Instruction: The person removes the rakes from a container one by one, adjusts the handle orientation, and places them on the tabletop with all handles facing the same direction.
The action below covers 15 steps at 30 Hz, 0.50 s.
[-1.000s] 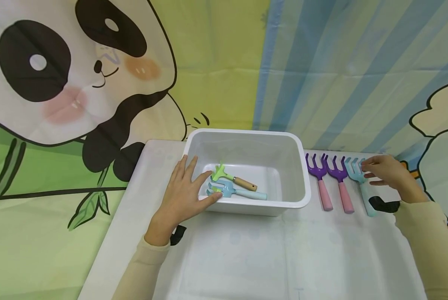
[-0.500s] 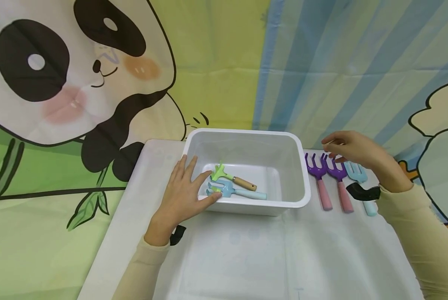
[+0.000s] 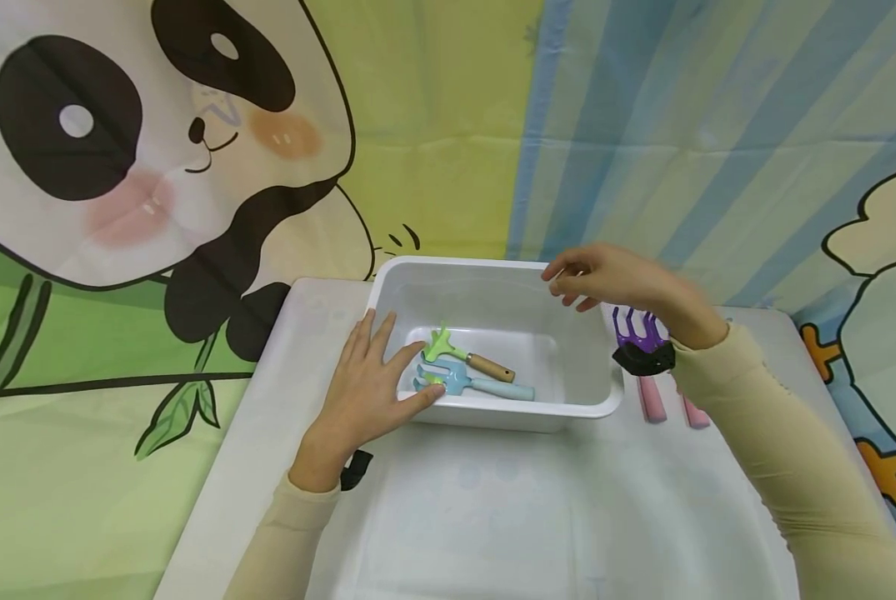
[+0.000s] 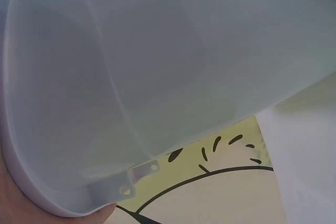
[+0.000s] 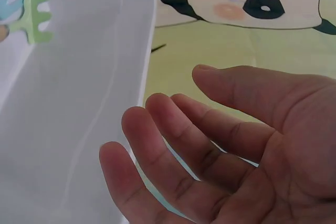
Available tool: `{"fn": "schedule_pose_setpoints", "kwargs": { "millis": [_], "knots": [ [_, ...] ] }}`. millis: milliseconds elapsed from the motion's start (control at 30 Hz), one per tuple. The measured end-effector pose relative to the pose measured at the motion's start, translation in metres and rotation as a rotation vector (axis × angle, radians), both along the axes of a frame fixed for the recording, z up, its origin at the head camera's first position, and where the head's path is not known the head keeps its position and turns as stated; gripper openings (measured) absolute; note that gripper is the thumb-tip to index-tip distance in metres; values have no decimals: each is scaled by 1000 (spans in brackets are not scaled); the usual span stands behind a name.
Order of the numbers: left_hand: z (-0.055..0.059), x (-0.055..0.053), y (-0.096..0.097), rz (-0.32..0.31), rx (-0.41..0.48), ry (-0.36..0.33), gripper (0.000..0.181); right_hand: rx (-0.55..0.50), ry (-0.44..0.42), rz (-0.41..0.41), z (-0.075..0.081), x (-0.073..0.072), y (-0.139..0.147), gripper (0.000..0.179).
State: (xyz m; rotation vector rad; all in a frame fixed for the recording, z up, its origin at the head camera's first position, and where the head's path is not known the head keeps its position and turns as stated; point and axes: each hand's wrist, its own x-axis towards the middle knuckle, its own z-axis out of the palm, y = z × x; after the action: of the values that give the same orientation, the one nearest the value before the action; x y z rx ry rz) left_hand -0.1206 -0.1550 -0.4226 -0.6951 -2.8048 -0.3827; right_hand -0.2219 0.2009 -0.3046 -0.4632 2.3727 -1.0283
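Note:
A white plastic bin [image 3: 494,410] holds a small light-green rake with a wooden handle [image 3: 491,367] and a light-blue hand fork [image 3: 500,388]. My left hand [image 3: 362,392] rests on the bin's near left corner, fingers spread and thumb along the front rim. Over the far right corner hovers my right hand [image 3: 608,277], fingers loosely bent; its palm [image 5: 252,182] is bare in the right wrist view. Just right of the bin lies a purple hand fork with a pink handle [image 3: 651,400]. Beside it shows the pink handle [image 3: 695,413] of another, its head hidden behind my wrist.
The bin stands at the back of a white table [image 3: 485,508], close to a printed cloth backdrop [image 3: 448,133]. My right sleeve [image 3: 785,433] crosses over the table's right side. Black bands [image 3: 644,358] show at both wrists.
My right hand has moved left from the light-blue fork on the right, past the purple forks, to above the bin. The forearm now hides that blue fork. My left hand has stayed put.

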Motion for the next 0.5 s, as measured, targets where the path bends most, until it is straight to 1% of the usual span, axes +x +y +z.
{"fn": "schedule_pose_setpoints", "kwargs": {
  "millis": [100, 200, 267, 400, 500],
  "knots": [
    [0, 0, 0, 0, -5, 0, 84, -14, -22, 72, -8, -9, -20, 36],
    [-1, -1, -1, 1, -15, -2, 84, -15, -47, 165, -22, -18, -40, 35],
    [-1, -1, -1, 2, -20, -4, 84, -12, -75, 212, -32, -22, -53, 33],
    [0, -1, -1, 3, -21, -5, 83, 13, -104, 263, -55, -31, -76, 29],
    [0, -1, -1, 0, -19, 1, 84, 33, -100, 289, -71, -39, -90, 26]
  ]
}}
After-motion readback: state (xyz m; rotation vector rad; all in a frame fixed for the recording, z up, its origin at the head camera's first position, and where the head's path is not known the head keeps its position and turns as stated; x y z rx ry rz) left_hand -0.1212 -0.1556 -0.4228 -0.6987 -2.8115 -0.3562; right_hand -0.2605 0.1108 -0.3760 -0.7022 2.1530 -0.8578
